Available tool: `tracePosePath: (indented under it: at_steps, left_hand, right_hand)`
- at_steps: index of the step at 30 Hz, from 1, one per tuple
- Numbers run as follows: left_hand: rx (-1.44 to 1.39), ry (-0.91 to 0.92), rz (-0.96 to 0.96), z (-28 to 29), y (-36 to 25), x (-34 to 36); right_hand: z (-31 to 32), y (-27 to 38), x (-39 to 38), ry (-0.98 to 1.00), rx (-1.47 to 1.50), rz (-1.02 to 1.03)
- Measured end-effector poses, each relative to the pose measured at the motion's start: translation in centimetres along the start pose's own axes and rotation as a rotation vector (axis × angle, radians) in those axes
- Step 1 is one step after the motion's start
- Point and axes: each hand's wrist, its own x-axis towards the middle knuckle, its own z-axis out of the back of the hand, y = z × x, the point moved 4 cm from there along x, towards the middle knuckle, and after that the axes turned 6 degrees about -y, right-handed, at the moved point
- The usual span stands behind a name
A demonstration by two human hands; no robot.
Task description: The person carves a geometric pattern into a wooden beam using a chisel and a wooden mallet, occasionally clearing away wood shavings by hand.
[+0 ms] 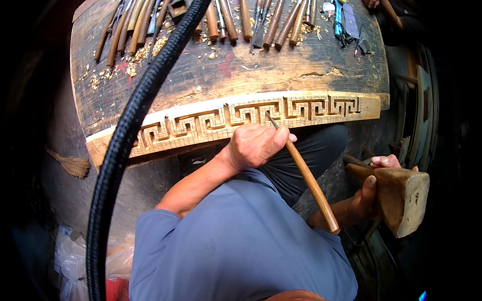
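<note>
From where I stand, the two hands are well apart, each closed on something of its own. The left hand (255, 145) wraps the lower shaft of a chisel (312, 186), its slim blade meeting the carved board (369, 108) among the cut grooves; the wooden handle slants back toward the person's right side. The right hand (366, 194) grips a heavy wooden mallet (404, 198) out to the side, well clear of the chisel's butt — the mallet's bulk hides part of the grasp. The board lies along the near edge of the worn workbench (201, 78), a squared key pattern sunk into its gridded face. Beyond it, wooden-handled tools (274, 24) line the far side, with pale shavings (133, 69) scattered around them. A black braided hose (131, 123) cuts across my view — over the board's left part.
</note>
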Motion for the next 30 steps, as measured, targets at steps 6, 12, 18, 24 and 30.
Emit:
tracePosePath:
  at_steps: [6,12,18,24,30]
  left_hand:
    - [-0.025,-0.029,0.027,-0.2,0.1,0.2]
    - [-0.031,-0.043,0.082,-0.1,0.0,0.9]
    - [-0.051,-0.093,0.095,-0.5,0.1,1.0]
    - [-0.023,-0.102,0.116,-0.3,0.1,1.2]
    - [-0.052,-0.143,0.089,0.3,-0.7,1.8]
  right_hand:
    - [0.5,0.8,-0.1,-0.103,0.051,0.04]
    - [2.6,2.6,0.4,-0.285,0.158,0.152]
    - [2.3,3.2,1.9,-0.26,0.037,0.276]
    - [-4.0,6.1,3.7,-0.229,-0.466,0.571]
    - [-3.0,5.8,3.3,0.103,-0.611,0.587]
